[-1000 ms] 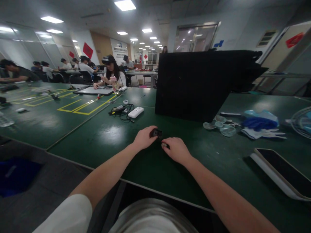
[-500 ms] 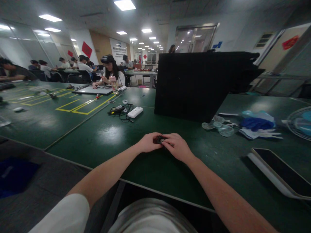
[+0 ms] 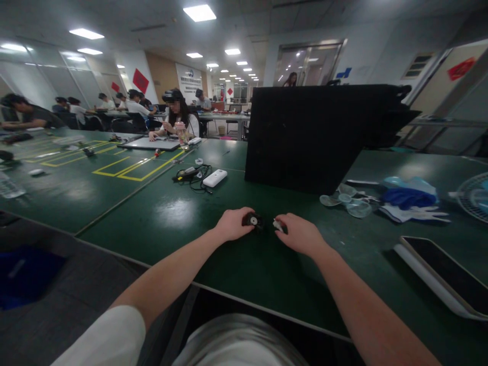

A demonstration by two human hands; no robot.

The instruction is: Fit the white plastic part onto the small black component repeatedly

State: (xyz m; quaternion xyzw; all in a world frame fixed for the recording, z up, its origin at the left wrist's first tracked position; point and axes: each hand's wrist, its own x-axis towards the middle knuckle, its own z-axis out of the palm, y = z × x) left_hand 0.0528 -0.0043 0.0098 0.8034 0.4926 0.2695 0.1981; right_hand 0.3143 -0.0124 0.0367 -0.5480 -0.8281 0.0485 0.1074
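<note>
**A:** ok so what's in each hand?

**B:** left hand (image 3: 233,223) is curled round a small dark part (image 3: 259,221), thumb and fingers gripping it, and there's a pale disc (image 3: 253,221) on the side facing the wearer. right hand (image 3: 302,234) is pinching a tiny whitish piece (image 3: 278,224). too small to tell what that one is tbh. the two bits aren't touching, just a little gap.

**A:** whereabouts on the table?

**B:** over the green surface (image 3: 160,254), between its near edge and a big black panel (image 3: 301,137) standing farther back. can't tell if the hands rest on it.

**A:** other stuff around?

**B:** left of the panel, a white gadget (image 3: 215,178) beside some black cable (image 3: 190,175). right side has clear plastic pieces (image 3: 359,207) and a white glove (image 3: 414,213), and nearer the near edge lies a dark-screened phone (image 3: 444,267).
</note>
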